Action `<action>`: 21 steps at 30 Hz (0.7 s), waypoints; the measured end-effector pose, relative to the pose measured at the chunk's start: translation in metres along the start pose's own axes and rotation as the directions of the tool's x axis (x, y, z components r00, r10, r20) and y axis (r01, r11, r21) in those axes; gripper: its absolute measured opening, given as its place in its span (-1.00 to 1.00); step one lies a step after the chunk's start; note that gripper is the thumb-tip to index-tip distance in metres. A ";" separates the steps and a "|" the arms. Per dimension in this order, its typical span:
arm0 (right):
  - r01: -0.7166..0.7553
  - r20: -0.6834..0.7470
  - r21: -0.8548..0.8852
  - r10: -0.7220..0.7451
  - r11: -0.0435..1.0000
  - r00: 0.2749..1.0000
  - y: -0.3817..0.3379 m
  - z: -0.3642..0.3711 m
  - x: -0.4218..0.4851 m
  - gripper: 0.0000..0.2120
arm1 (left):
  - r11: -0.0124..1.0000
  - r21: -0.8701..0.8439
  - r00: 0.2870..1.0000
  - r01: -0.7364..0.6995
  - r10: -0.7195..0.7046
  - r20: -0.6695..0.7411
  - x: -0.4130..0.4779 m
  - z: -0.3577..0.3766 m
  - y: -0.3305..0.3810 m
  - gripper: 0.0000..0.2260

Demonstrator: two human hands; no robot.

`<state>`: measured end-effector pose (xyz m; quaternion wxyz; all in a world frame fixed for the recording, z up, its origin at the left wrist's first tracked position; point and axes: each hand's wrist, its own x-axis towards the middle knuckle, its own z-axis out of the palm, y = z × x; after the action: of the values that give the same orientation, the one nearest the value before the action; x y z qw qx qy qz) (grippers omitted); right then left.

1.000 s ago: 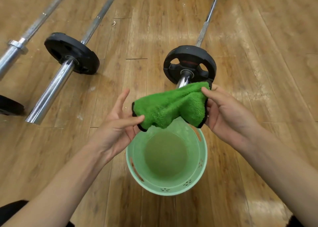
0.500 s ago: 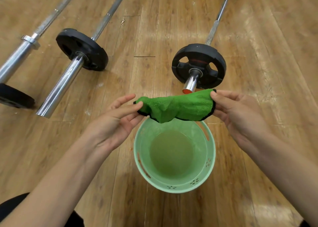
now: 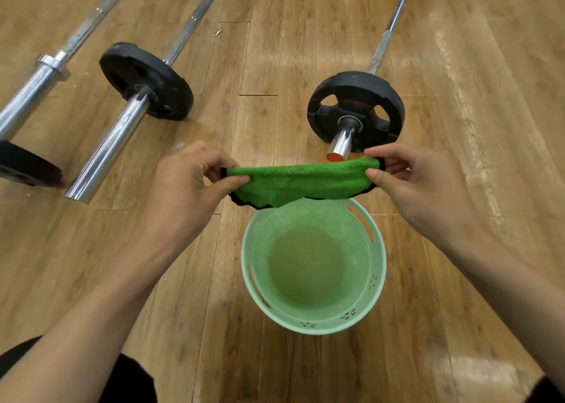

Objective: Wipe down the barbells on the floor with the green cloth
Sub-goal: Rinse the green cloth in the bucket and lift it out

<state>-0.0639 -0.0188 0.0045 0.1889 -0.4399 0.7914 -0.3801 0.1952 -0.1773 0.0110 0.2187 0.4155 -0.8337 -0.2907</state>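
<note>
A green cloth (image 3: 301, 182) with black edging is stretched between my two hands, above the far rim of a bucket. My left hand (image 3: 186, 188) pinches its left end and my right hand (image 3: 419, 185) pinches its right end. Just beyond the cloth lies a barbell (image 3: 345, 136) with a black plate (image 3: 356, 109); its chrome sleeve with a red end cap points at me. A second barbell (image 3: 113, 145) with a black plate (image 3: 145, 80) lies to the left, and a third bar (image 3: 29, 93) is at the far left.
A pale green plastic bucket (image 3: 376, 283) holding murky water stands on the wooden floor between my forearms. Another black plate (image 3: 27, 164) lies at the left edge. My dark-clothed knees show at the bottom corners.
Both hands have pulled apart, drawing the cloth from a bunched shape into a taut strip. My left fingers have curled round its end. The view has shifted slightly.
</note>
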 end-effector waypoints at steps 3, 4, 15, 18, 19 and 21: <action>0.108 0.047 -0.167 -0.102 0.980 0.994 0.003 -0.004 0.006 -0.85 | 0.992 -0.126 0.996 0.024 -0.013 0.084 0.005 -0.005 0.002 -0.85; 0.085 0.072 -0.131 -0.077 0.988 0.994 0.004 -0.006 0.008 -0.86 | 0.959 -0.275 0.988 0.072 -0.031 0.151 0.005 -0.006 0.004 -0.84; -0.426 0.330 0.460 0.296 0.779 0.897 -0.005 -0.006 0.008 -0.84 | 0.524 -0.662 0.834 0.536 -0.205 0.512 -0.008 0.022 0.027 -0.74; -0.465 0.313 0.518 0.347 0.718 0.884 -0.005 -0.008 0.007 -0.76 | 0.619 -0.613 0.863 0.492 -0.250 0.440 -0.007 0.026 0.023 -0.65; -0.445 0.267 0.507 0.356 0.738 0.896 -0.006 -0.008 0.005 -0.74 | 0.618 -0.618 0.868 0.486 -0.257 0.425 -0.007 0.026 0.022 -0.60; -0.392 0.203 0.491 0.335 0.778 0.920 -0.013 -0.004 -0.001 -0.73 | 0.608 -0.626 0.866 0.489 -0.255 0.429 -0.010 0.031 0.027 -0.50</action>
<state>-0.0588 -0.0207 0.0171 0.4120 -0.2298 0.7170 -0.5132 0.1671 -0.1469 0.0052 0.1688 0.4140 -0.5690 -0.6902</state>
